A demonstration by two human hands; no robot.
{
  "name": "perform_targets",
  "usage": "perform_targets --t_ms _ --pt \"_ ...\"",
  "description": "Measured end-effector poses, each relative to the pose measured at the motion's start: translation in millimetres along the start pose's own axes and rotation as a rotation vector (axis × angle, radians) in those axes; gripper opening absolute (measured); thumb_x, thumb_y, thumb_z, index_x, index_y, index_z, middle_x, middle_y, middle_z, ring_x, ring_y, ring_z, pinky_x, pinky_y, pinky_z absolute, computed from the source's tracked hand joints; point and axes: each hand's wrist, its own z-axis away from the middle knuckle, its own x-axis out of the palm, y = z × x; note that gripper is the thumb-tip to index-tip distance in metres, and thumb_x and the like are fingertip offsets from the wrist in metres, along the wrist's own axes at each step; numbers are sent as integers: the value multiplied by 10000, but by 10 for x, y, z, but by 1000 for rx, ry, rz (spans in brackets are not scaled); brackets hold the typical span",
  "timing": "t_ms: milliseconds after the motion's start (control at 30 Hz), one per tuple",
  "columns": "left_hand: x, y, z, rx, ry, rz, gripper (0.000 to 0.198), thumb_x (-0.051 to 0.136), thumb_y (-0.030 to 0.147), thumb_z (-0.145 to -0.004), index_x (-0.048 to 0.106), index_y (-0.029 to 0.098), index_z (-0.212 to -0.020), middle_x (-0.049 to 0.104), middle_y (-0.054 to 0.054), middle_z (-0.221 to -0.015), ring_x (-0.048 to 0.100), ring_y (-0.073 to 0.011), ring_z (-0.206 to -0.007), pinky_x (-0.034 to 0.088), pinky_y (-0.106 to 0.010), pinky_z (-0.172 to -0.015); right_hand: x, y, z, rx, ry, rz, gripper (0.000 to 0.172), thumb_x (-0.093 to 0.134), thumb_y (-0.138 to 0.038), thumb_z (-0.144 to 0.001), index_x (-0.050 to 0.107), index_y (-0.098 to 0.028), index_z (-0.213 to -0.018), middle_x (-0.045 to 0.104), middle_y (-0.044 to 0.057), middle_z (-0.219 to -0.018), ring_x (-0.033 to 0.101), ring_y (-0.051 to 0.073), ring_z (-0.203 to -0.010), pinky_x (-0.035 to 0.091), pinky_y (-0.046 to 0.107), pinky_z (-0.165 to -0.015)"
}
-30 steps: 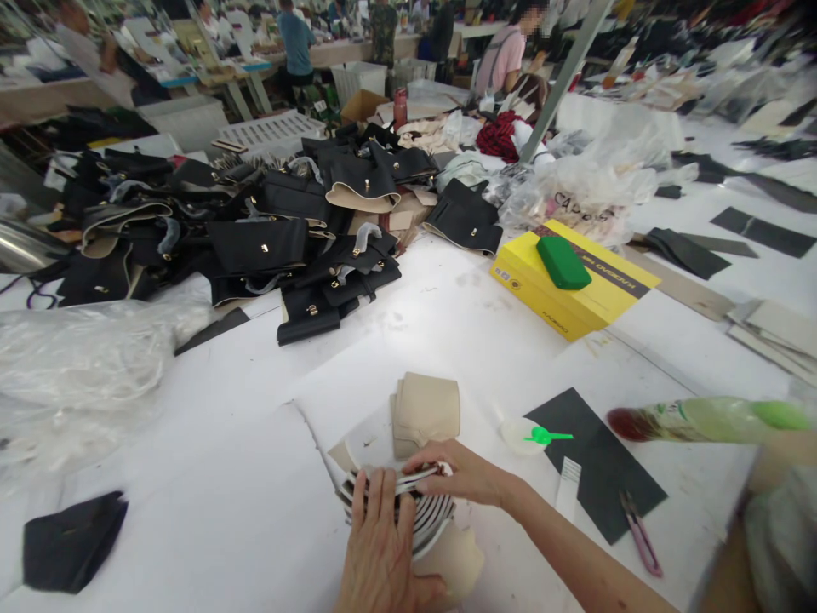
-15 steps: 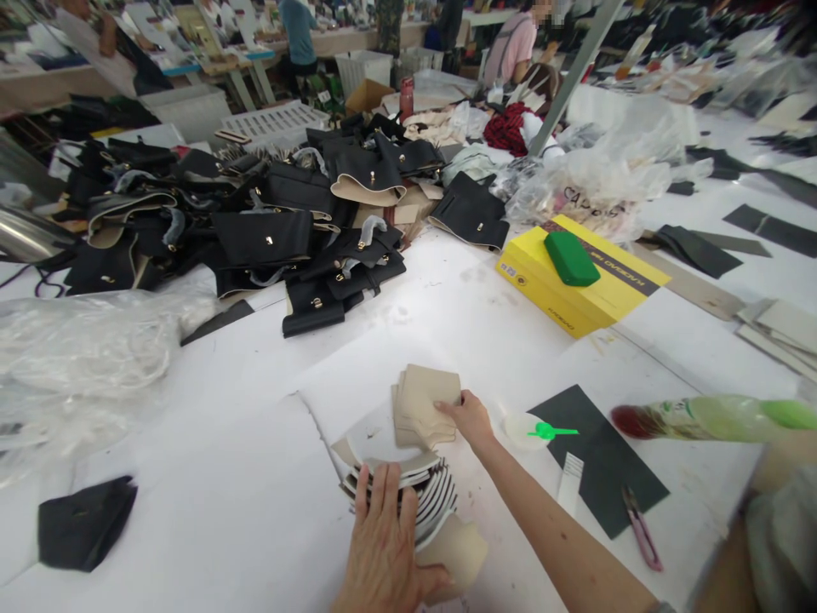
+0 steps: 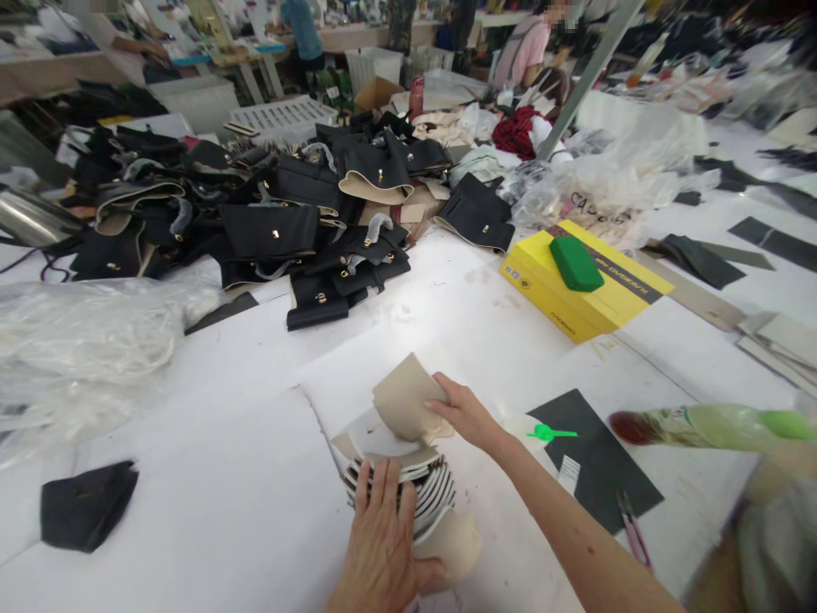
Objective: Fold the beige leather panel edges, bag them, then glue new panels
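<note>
My left hand (image 3: 383,528) lies with fingers spread across a fanned stack of curved pieces (image 3: 437,494) with pale edges and dark gaps. Its thumb touches the beige end (image 3: 456,545) of that stack. Between thumb and fingers, my right hand (image 3: 463,413) pinches a beige leather-like panel (image 3: 405,396), which is tilted above the far end of the stack. How many layers are in the pinch I cannot tell. Just right of this hand is a whitish round dish (image 3: 517,426), partly hidden, with a bright green tool (image 3: 550,433) across it.
A dark sheet (image 3: 591,451), pink-handled snips (image 3: 631,532) and a bottle (image 3: 695,423) are on the right. Beyond stands a yellow box (image 3: 568,306) with a green block (image 3: 575,263) on top. Black bags (image 3: 268,230) pile up behind; plastic wrap (image 3: 95,358) lies left.
My right hand has lifted and turned the beige panel, tilting it leftward over the stack. My left hand has stayed in place on the stack. The view has shifted slightly.
</note>
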Motion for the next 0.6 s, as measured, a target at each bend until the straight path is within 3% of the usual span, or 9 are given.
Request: perform_targets --t_ms 133,267,367,467,600 --pt "-15 -4 32 20 30 25 807 740 721 -500 581 134 -1029 536 -198 -1317 449 -367 -1248 230 -531 -1109 33 -374 4 -213 -349 137 263 560 -236 -822 653 -212 -1067 719 52 -1000 637 233 -926 426 282 -786" --pt "-19 25 115 3 71 33 791 738 643 -592 555 119 -1157 475 -200 -1380 384 -364 -1297 187 -524 -1123 141 -528 -74 -312 -554 249 230 537 -306 -865 696 -240 -1017 730 43 -999 652 239 -921 425 276 -743" --pt "9 96 222 -84 124 25 751 751 523 -655 514 153 -1264 485 -175 -1351 386 -364 -1278 151 -546 -1122 203 -540 -121 -322 -629 321 341 578 -452 -845 683 -230 -1082 732 54 -961 663 239 -850 431 274 -683" --pt "72 193 367 -266 179 26 744 774 418 -666 477 180 -1305 491 -167 -1287 402 -375 -1242 214 -556 -1083 250 -571 -124 -307 -626 396 580 619 -565 -784 601 -198 -1233 723 95 -999 666 275 -865 447 307 -693" --pt "149 307 545 -522 177 -13 803 803 348 -648 409 168 -1324 462 -181 -1251 425 -383 -1186 350 -529 -972 292 -705 -125 -310 -612 497 661 632 -510 -759 516 -175 -1317 705 149 -1044 661 335 -927 466 377 -733"
